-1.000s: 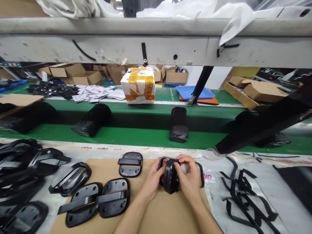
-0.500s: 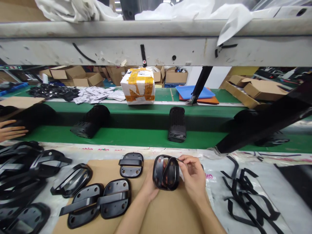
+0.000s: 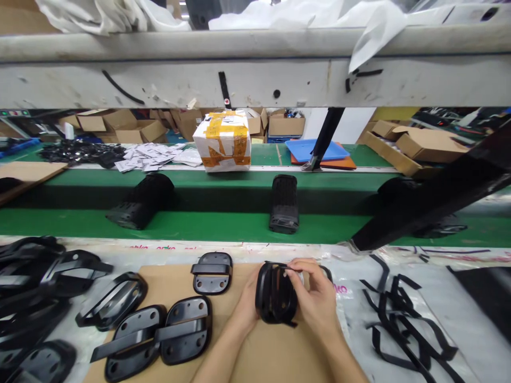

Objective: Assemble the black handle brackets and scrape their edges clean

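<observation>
My left hand (image 3: 248, 302) is wrapped round the left side of an oval black plastic plate (image 3: 262, 298), tilted up above the cardboard. At the plate's upper right edge, my right hand (image 3: 317, 292) pinches a thin black strap; part of it is hidden by the fingers. A dark strip end pokes out below the plate's lower right corner. Left of my hands lie similar black plates, among them one with a band across it (image 3: 212, 284), a nearer one (image 3: 187, 340) and another beside it (image 3: 136, 354). Another dark part shows partly behind my right hand.
Loose black straps (image 3: 399, 324) lie in a heap on the right. More black plates pile up at far left (image 3: 27, 298). Beyond the bench runs a green conveyor (image 3: 223, 221) carrying black cylindrical parts (image 3: 284, 205). A slanted black post (image 3: 399, 213) and a low overhead beam (image 3: 255, 80) cross the view.
The held plate has turned and tilted and sits slightly lower. My right fingers have moved over its top edge. Another person's hand at far left has left the view.
</observation>
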Demonstrator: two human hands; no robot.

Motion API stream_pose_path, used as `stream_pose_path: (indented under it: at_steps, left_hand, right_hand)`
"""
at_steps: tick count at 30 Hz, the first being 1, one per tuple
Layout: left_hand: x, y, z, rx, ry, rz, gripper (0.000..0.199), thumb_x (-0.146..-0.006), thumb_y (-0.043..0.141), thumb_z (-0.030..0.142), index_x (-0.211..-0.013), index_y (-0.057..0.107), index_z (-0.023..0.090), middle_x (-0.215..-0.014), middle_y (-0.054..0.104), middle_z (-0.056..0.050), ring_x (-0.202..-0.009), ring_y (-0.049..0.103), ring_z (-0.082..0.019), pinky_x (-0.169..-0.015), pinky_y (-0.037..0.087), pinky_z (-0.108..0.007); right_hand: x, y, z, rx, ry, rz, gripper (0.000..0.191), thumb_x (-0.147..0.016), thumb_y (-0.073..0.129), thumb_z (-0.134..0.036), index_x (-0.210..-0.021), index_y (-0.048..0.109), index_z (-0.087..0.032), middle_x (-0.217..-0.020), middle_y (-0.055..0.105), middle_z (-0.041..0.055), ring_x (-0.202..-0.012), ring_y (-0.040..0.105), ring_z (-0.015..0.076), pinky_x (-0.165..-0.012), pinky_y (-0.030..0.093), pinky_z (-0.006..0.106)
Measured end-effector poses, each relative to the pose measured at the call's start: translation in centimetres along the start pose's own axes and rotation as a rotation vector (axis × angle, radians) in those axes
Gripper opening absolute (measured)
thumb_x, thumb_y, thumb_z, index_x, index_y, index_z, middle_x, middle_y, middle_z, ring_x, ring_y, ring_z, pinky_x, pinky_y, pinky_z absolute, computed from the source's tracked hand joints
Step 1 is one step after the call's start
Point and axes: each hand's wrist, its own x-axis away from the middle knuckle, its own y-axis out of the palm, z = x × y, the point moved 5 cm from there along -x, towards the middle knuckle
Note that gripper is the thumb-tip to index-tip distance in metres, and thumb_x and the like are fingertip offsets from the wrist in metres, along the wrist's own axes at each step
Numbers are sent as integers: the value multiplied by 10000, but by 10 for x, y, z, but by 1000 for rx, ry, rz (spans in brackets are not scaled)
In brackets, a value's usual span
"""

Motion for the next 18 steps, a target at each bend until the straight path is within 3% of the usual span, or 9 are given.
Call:
stream_pose_path:
  at_steps: [3, 6, 11, 14, 18]
  left_hand:
    - [0, -1, 4, -117, 97, -3, 447, -718, 834, 515, -1008, 772, 180, -1214, 728, -114, -1191, 593, -306, -1074, 433, -402]
    - [1, 0, 5, -94, 68, -7, 493, -742, 808, 558, -1048, 755, 175, -1238, 715, -118, -1213, 584, -307, -1089, 412, -407]
    - [4, 9, 8, -13, -22, -16, 544, -734, 796, 637, -983, 735, 157, -956, 744, -68, -1013, 643, -257, -950, 475, -351]
    - [5, 10, 8, 54, -47, 16, 589, -644, 863, 631, -968, 721, 160, -890, 728, -33, -905, 649, -208, -864, 492, -301]
    - [5, 9, 4, 71, -81, 20, 608, -604, 872, 656, -903, 677, 164, -681, 654, 24, -599, 560, -129, -622, 454, -255]
  right_hand:
    - [-2, -2, 2, 45, -22, -4, 85, -971, 659, -172, -986, 677, -254, -966, 677, 44, -941, 644, 214, -857, 513, 388]
    - [-3, -1, 2, 58, -37, -41, 109, -963, 666, -152, -969, 687, -259, -960, 669, 34, -930, 640, 205, -840, 509, 371]
    - [-1, -2, 3, 38, -51, -61, 137, -943, 684, -120, -936, 705, -255, -980, 651, 39, -928, 641, 198, -818, 505, 355]
    - [-1, -1, 4, -10, -46, -92, 131, -935, 698, -126, -914, 705, -256, -935, 665, 29, -884, 653, 193, -785, 521, 344]
    - [-4, -2, 4, -39, -31, -93, 104, -932, 711, -154, -907, 719, -255, -909, 688, 31, -865, 667, 198, -780, 533, 348]
